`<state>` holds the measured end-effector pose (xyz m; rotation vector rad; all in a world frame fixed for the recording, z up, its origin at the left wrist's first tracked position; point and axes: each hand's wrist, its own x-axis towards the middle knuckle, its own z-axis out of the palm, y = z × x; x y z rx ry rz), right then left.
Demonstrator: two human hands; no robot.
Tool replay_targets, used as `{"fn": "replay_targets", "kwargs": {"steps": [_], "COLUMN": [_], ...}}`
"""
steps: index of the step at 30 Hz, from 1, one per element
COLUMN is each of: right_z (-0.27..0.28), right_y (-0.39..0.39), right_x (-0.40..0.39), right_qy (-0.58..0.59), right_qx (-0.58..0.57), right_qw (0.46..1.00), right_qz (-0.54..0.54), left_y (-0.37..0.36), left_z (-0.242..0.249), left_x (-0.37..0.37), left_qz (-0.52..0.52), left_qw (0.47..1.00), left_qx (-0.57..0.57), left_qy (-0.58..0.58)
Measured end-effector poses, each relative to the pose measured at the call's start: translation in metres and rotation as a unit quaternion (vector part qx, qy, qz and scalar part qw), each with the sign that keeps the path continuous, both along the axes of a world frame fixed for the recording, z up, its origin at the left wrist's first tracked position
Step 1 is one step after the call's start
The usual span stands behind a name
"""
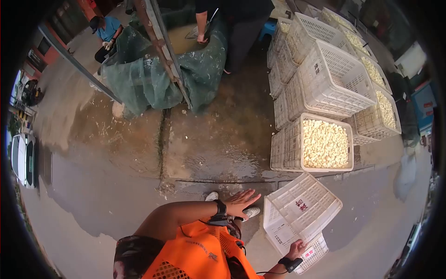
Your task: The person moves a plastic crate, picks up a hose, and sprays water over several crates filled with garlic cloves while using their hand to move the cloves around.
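My left hand [241, 203] reaches across the front of my orange vest, with fingers stretched out and nothing in them. It is above my white shoes and apart from the crates. My right hand [296, 249] has its fingers curled at the lower edge of a tilted white plastic crate [320, 204] with red characters on its side. Below that crate, partly hidden, is another white crate [313, 255] with red markings. Just beyond stands a stacked crate [288, 149] filled with small pale pieces [325, 144].
Several white crates [334, 88] are stacked at the right, many full of pale pieces. A green net-lined basin [144, 83] stands ahead, with a co-worker's hand [202, 39] over it. Another person [110, 30] sits behind. Metal poles [79, 65] slant nearby; the concrete is partly wet.
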<state>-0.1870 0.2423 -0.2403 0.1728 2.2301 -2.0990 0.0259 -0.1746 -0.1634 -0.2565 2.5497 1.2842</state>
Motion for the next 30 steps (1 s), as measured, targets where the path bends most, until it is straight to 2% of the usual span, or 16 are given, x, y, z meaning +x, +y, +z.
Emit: {"fn": "replay_targets", "kwargs": {"steps": [2,3,5,6,7,8,9,10,12,15,20,22,24,26,27,30], "right_z": [0.091,0.147,0.150,0.107,0.066,0.053,0.139,0.128,0.145,0.142,0.122,0.134,0.152,0.153,0.157,0.190], "right_y": [-0.058,-0.085,-0.092,-0.062,-0.015,0.026,-0.055,-0.049,-0.063,-0.075,-0.078,-0.101,-0.122,-0.122,-0.126,-0.154], "right_x": [0.038,0.045,0.052,0.044,0.041,0.039,0.049,0.054,0.079,0.095,0.109,0.110,0.113,0.105,0.105,0.109], "right_qy": [0.045,-0.042,-0.014,-0.063,-0.112,-0.152,-0.358,-0.350,-0.326,-0.333,-0.365,-0.346,-0.310,-0.335,-0.330,-0.317], "right_qx": [0.104,0.155,0.222,-0.002,-0.056,-0.113,-0.350,-0.390,-0.348,-0.353,-0.427,-0.392,-0.355,-0.398,-0.397,-0.369], "right_qw": [0.992,0.981,0.973,0.994,0.992,0.980,0.832,0.820,0.868,0.861,0.816,0.838,0.867,0.835,0.835,0.857], "right_qz": [0.053,0.110,0.056,-0.085,-0.014,0.062,-0.239,-0.232,-0.137,-0.151,-0.138,-0.157,-0.162,-0.182,-0.189,-0.169], "left_y": [0.018,0.027,0.041,0.052,0.066,0.072,0.076,0.083,0.101,0.108,0.102,0.091,0.076,0.064,0.062,0.046], "left_z": [0.004,0.009,0.014,0.009,0.007,0.007,0.008,0.009,0.001,-0.005,0.003,0.006,0.020,0.027,0.028,0.031], "left_x": [-0.001,-0.003,-0.006,-0.008,-0.012,-0.013,-0.016,-0.014,0.003,0.035,0.047,0.042,0.040,0.032,0.029,0.025], "left_qz": [-0.056,-0.061,-0.085,-0.059,-0.042,-0.050,-0.076,-0.097,-0.117,-0.100,-0.117,-0.115,-0.121,-0.111,-0.107,-0.067], "left_qw": [0.998,0.998,0.996,0.997,0.997,0.997,0.996,0.995,0.991,0.990,0.985,0.981,0.982,0.988,0.989,0.994], "left_qx": [0.026,0.025,0.036,0.035,0.037,0.029,0.034,0.034,0.062,0.083,0.030,0.041,0.030,0.023,-0.012,0.033], "left_qy": [0.005,0.005,0.016,0.028,0.043,0.057,0.037,0.011,-0.009,-0.046,-0.121,-0.151,-0.140,-0.108,-0.104,-0.085]}}
